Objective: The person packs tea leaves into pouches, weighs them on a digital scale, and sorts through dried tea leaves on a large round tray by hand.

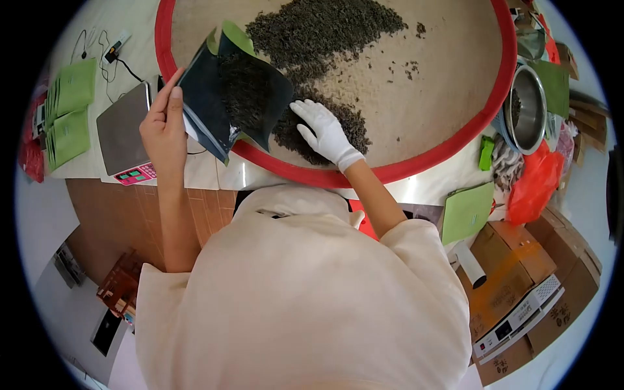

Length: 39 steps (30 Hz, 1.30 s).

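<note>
My bare left hand (166, 127) grips the side edge of a green pouch (205, 94), thumb on the near side. The pouch tilts over the tray's left rim, mouth towards the right, its dark inside showing. Dark dried leaves (246, 91), like tea, show at the mouth. My right hand (326, 133), in a white glove, lies with fingers stretched over a small heap of the same leaves (348, 123), close to the pouch mouth. A larger leaf heap (325, 29) spreads farther back in the round, red-rimmed tray (383, 174). The palm's underside is hidden.
Left of the tray are a scale (125, 127) with a lit display and stacked green pouches (71, 84). To the right stand a metal bowl (533, 107), a red plastic bag (536, 185) and another green pouch (467, 211). Cardboard boxes (504, 263) sit lower right.
</note>
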{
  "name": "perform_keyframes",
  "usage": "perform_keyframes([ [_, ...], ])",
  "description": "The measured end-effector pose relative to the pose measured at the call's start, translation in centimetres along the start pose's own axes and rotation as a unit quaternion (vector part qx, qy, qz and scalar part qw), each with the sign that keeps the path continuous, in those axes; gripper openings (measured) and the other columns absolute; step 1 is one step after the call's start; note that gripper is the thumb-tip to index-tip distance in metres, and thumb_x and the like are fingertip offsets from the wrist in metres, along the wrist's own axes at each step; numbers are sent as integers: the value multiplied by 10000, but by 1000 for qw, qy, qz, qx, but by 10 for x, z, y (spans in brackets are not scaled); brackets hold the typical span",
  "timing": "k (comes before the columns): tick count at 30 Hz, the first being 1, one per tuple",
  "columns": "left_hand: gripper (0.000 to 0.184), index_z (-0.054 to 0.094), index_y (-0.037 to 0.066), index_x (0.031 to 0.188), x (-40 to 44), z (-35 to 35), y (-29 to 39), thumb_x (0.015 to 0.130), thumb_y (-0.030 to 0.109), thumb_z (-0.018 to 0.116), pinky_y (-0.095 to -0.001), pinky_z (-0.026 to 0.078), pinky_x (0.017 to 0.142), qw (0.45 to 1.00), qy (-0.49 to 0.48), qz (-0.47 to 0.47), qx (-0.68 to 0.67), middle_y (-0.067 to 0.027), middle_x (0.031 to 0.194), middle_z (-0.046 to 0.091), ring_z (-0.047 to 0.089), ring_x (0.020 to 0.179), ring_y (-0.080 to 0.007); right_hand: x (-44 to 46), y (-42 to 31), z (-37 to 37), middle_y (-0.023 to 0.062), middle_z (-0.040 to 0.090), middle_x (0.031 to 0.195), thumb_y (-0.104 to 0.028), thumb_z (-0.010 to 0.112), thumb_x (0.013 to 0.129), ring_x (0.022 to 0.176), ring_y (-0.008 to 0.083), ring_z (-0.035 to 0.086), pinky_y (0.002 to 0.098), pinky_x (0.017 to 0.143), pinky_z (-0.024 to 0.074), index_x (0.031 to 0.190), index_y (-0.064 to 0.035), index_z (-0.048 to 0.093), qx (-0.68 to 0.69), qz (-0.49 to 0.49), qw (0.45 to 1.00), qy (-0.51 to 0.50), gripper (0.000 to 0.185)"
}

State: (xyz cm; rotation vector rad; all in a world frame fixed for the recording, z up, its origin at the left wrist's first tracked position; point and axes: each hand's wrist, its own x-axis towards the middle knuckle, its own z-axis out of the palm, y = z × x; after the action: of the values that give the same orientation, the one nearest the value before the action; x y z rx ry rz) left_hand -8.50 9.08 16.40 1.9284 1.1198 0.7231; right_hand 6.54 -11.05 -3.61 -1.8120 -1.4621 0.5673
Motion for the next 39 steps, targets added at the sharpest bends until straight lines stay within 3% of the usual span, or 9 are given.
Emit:
perform_keyframes([
  [6,291,651,89,1207,-2,-7,2,974,231,550,-174,209,480,998,29,-57,-10,103,635,422,286,549,6,-76,28,-40,251,316,1451,-382,728,742,1334,423,304,489,1104,250,1439,-63,309,-137,193,967,96,874],
  [7,294,648,88,1211,-2,-7,1,974,231,550,-175,207,478,997,34,-63,-20,104,631,414,286,547,7,-87,31,-47,252,216,1495,-464,799,634,1359,434,247,503,1120,209,1477,-65,201,-143,187,972,19,1108],
  [12,303,640,79,1219,-1,-10,4,975,232,549,-178,208,467,996,36,-74,-34,105,620,407,287,539,9,-71,20,-36,247,217,1493,-492,842,535,1364,429,245,497,1138,187,1473,-72,214,-115,105,981,-117,1204],
  [18,309,638,66,1217,-3,-14,-1,976,236,547,-171,221,460,996,37,-79,-6,100,638,471,309,535,11,11,0,-11,202,233,1499,-552,816,517,1362,410,258,541,1120,205,1476,-154,252,-198,-55,968,-147,1182],
  [21,328,624,37,1221,-1,-14,-3,970,236,552,-167,213,432,995,46,-65,-51,26,868,658,339,512,22,47,-5,-12,171,261,1494,-579,810,516,1352,407,275,582,1092,219,1479,-221,257,-257,-96,944,-181,1167],
  [24,335,613,17,1226,0,-17,-5,970,225,550,-160,219,434,998,37,-49,-15,-2,944,667,390,554,27,63,3,-1,163,259,1497,-599,804,517,1341,416,284,602,1065,251,1476,-247,268,-253,-126,932,-228,1153],
  [28,331,615,19,1224,2,-14,-6,970,219,548,-159,216,431,998,41,-45,-13,-4,952,667,386,546,27,52,9,4,152,370,1423,-502,804,600,1268,357,402,504,972,402,1398,-226,410,-189,-162,942,-224,932],
  [33,324,625,22,1211,5,-8,-10,969,224,550,-173,199,424,994,51,-40,-86,55,778,620,312,494,23,20,18,14,105,517,1226,-215,794,635,1099,307,545,407,821,520,1177,-198,572,-170,-52,969,-170,586],
  [39,322,629,29,1208,5,-4,6,964,228,564,-183,197,418,994,35,-87,-62,89,677,553,301,484,20,0,15,-10,68,564,1157,-150,750,664,1041,278,580,364,858,508,1041,-211,649,75,136,986,-58,395],
])
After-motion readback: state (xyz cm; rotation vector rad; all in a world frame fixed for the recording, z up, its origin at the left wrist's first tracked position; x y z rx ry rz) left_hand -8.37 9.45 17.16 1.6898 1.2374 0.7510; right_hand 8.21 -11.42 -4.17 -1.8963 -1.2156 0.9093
